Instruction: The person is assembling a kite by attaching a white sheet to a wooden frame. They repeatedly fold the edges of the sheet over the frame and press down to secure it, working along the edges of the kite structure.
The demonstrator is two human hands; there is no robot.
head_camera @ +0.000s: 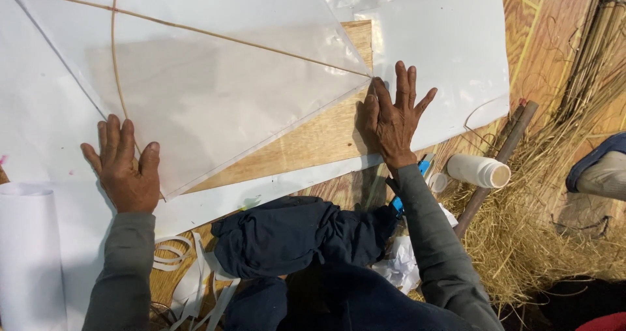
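Note:
A translucent white kite sheet (pixel 222 90) lies flat on a wooden board (pixel 313 142), with a straight thin stick (pixel 241 41) across it and a bowed stick (pixel 114 50) curving down its left side. My left hand (pixel 124 165) lies palm down, fingers spread, on the kite's lower left corner where the bowed stick ends. At the kite's right tip my right hand (pixel 393 119) presses flat with its fingers apart, near the end of the straight stick. Neither hand holds anything.
More white sheets (pixel 450 50) lie under and beyond the kite. A paper roll (pixel 29 253) stands at lower left, paper strips (pixel 189 272) by my knees. A white plastic bottle (pixel 479 171), a dark pole (pixel 495 165) and straw (pixel 541 226) lie to the right.

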